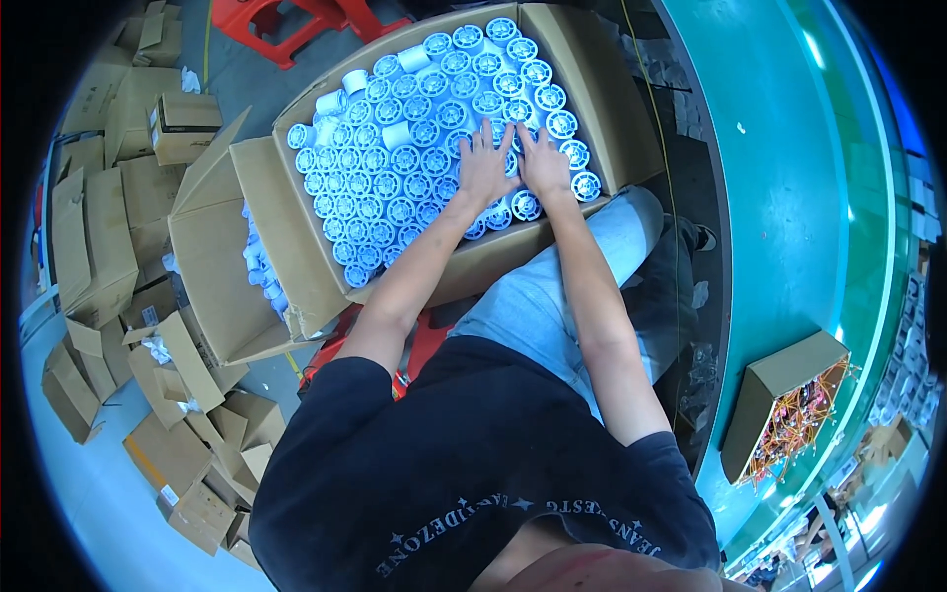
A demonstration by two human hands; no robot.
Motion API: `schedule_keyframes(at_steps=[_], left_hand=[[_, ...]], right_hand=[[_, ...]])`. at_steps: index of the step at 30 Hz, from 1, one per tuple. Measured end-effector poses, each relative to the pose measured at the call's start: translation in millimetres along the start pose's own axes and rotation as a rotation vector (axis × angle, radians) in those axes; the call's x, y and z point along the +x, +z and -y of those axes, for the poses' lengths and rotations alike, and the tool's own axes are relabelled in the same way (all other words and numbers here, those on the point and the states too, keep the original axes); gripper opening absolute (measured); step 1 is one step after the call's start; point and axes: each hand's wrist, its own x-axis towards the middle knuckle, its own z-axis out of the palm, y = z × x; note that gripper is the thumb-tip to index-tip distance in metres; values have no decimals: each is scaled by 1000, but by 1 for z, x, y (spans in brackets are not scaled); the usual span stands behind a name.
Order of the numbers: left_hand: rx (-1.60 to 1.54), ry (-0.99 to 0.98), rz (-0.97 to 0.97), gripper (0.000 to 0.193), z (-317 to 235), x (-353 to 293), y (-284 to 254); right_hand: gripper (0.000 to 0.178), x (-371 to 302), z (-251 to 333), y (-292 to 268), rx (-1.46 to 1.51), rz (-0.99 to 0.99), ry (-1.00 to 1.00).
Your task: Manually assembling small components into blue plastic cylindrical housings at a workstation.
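Note:
A large cardboard box (604, 99) in front of me holds many pale, cylindrical plastic parts (386, 185), most standing on end in close rows with spoked round faces up. A few, like the white part (396, 135), lie on their sides on top. My left hand (483, 176) rests over the rows right of the middle, fingers spread on the tops. Close beside it, my right hand (544, 170) also lies on the parts, its fingers stretched forward and apart. I see nothing gripped in either hand. The parts under my palms are hidden.
Left of the box stands another open cardboard box (202, 286) with similar parts inside. Cardboard boxes (104, 237) are heaped farther left. A red stool (281, 30) stands beyond. On the right, a green workbench (779, 197) carries a carton (755, 414) of orange-wired pieces.

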Motion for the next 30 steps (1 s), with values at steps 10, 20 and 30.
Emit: schedule_keyframes(at_steps=[10,20,30], left_hand=[[-61,82,-75,71,2,8,16],[-133,71,-226,36,-1,29,26],[-487,23,-203,28,17,31,19]], right_hand=[[53,-39,-1,-36,287,-234,100],[54,-153,0,-166,2917,-165,95],[58,-194,-1,-196,3059,-214,-584]])
